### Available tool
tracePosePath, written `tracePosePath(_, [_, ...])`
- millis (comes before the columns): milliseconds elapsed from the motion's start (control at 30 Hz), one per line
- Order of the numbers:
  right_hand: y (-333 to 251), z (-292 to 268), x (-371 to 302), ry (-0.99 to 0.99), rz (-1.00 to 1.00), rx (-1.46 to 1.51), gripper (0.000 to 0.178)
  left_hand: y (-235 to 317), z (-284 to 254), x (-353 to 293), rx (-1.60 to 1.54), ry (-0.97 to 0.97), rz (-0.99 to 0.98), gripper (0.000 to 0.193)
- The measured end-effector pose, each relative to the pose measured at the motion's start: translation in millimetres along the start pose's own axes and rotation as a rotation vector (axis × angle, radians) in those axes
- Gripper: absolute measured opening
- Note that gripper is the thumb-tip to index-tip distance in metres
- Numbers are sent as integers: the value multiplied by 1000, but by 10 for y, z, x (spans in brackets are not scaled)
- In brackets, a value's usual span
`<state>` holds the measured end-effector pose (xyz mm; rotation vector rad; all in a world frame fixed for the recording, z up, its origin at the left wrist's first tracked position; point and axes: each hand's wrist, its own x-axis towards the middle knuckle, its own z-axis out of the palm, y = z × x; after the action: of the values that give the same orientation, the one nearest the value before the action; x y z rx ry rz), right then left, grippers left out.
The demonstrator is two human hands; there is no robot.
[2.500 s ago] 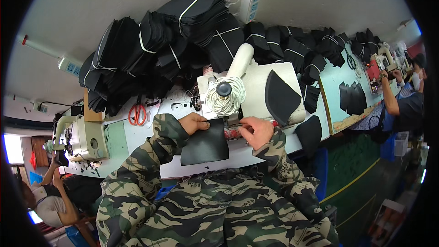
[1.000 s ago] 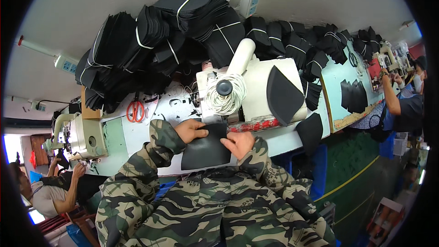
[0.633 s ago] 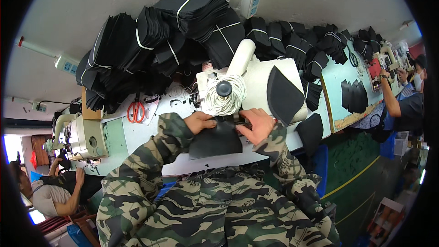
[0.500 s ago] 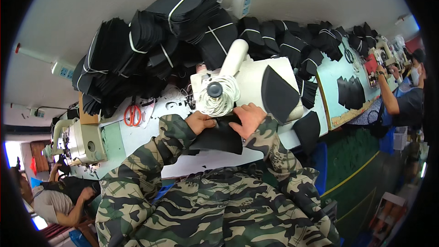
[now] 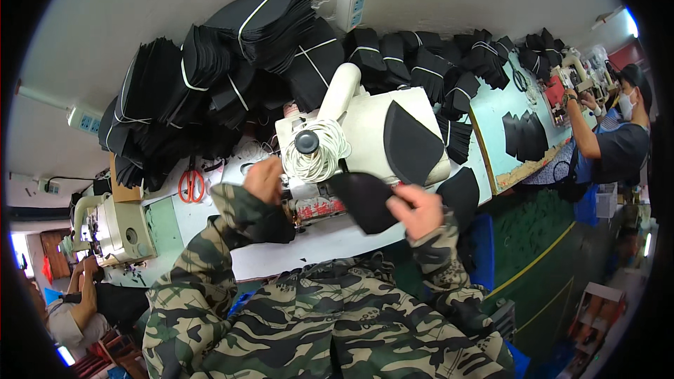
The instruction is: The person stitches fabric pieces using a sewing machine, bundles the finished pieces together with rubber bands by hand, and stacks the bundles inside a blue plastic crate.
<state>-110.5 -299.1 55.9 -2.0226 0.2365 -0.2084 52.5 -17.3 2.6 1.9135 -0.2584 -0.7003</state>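
My right hand (image 5: 419, 212) pinches the edge of a curved black fabric panel (image 5: 364, 202), raised at the front of a cream sewing machine (image 5: 365, 144). My left hand (image 5: 265, 180), somewhat blurred, is closed with curled fingers left of the machine head; what it holds, if anything, is hidden. Below my left wrist, another dark piece (image 5: 272, 227) shows beside the sleeve, partly covered. A coil of white cord (image 5: 330, 151) surrounds a dark knob on the machine. One pointed black panel (image 5: 412, 144) lies on the machine bed, and another black panel (image 5: 460, 195) lies at the table's right edge.
Tied stacks of black panels (image 5: 260, 28) line the wall behind the machine. Red-handled scissors (image 5: 191, 184) lie on the table to the left. A blue bin (image 5: 481, 253) stands below at right. Other people work at machines on both sides.
My hands have moved apart from the shared black panel. The right hand now lifts a panel to the right, while my left hand has moved left and up, uncovering the machine's front.
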Motion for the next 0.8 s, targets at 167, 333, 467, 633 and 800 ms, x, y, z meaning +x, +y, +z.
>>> tracePosePath(167, [-220,-260,315,387,-354,-521,18,-786,-258,-424,1175,-154,-4,33])
tracePosePath(333, [96,110,120,100,-285,-560,24,-777,-42,-557,1181,-67,2,43])
tracePosePath(467, [73,639,-217,-387,0,-2,32,-685,-215,-544,964,-302,38,35])
tracePosePath(633, [39,934,-280,-491,101,177,32,227,-167,-501,70,-792,-111,19])
tracePosePath(800, [4,1062,-132,-424,75,118,24,100,66,-422,-57,-460,-48,24])
